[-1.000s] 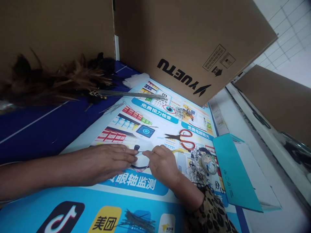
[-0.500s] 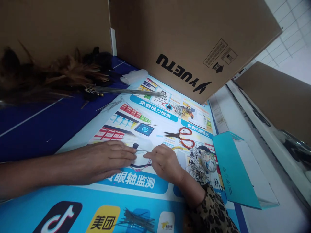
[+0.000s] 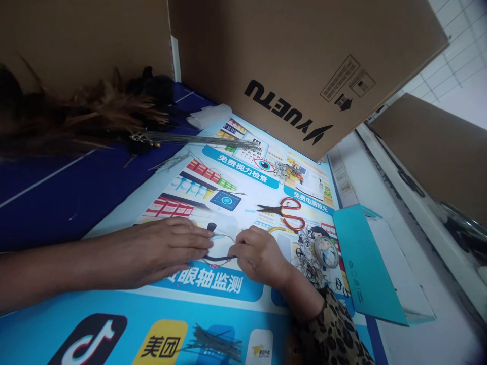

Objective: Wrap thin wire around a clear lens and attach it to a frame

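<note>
My left hand lies flat on the printed sheet, palm down, fingers stretched out to the right. Just right of its fingertips, my right hand is closed in a pinch, fingers curled under. A thin wire curves through the small gap between the hands; its ends are hidden by the fingers. A dark curved line shows below it, and I cannot tell whether it is printed or lies on the sheet. Scissors with red-orange handles lie beyond my right hand.
Tangled small wire pieces and a round clear coil lie right, near a teal box. Long wires and brown feathers lie behind. Short cut wires lie in front. A large carton stands behind.
My right hand has shifted slightly, its index finger now curled in rather than pointing left. The dark curved line between the hands shows more fully. My left hand stays put.
</note>
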{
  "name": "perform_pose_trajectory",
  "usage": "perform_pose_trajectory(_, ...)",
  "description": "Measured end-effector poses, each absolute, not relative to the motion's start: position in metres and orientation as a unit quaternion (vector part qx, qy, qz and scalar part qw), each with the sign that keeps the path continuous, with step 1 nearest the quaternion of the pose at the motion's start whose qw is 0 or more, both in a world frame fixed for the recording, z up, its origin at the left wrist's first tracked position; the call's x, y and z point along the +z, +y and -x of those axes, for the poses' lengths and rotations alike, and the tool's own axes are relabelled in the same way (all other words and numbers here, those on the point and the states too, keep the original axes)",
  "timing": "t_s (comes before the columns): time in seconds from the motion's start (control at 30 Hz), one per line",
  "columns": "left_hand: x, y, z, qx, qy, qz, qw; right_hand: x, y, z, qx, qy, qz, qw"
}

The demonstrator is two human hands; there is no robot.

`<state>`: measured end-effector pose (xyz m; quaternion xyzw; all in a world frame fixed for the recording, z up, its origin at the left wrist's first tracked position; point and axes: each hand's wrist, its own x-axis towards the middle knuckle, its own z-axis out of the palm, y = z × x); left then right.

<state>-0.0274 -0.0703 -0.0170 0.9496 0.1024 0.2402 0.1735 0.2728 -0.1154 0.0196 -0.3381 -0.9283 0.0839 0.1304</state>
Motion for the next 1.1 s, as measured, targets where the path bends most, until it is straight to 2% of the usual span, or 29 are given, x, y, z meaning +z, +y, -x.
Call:
perform_pose_trajectory(0.37,-0.015,-0.072,0.025,0.228,0.117,-0.953,0.159,0.019,-0.117,-0.272,0.071,-0.928,0.348,0.112)
perform_pose_trajectory(0.7,-0.016,-0.068,0.031,0.236,0.132,-0.945,0.183,0.022,-0.117,-0.275,0.072,-0.898,0.372,0.223)
perform_pose_trajectory(0.93,-0.028,-0.064,0.034,0.233,0.165,-0.951,0.118,0.020,-0.114,-0.277,0.096,-0.898,0.387,0.187)
perform_pose_trajectory(1.1,-0.029,-0.063,0.034,0.234,0.154,-0.952,0.126,0.017,-0.115,-0.277,0.106,-0.896,0.391,0.183)
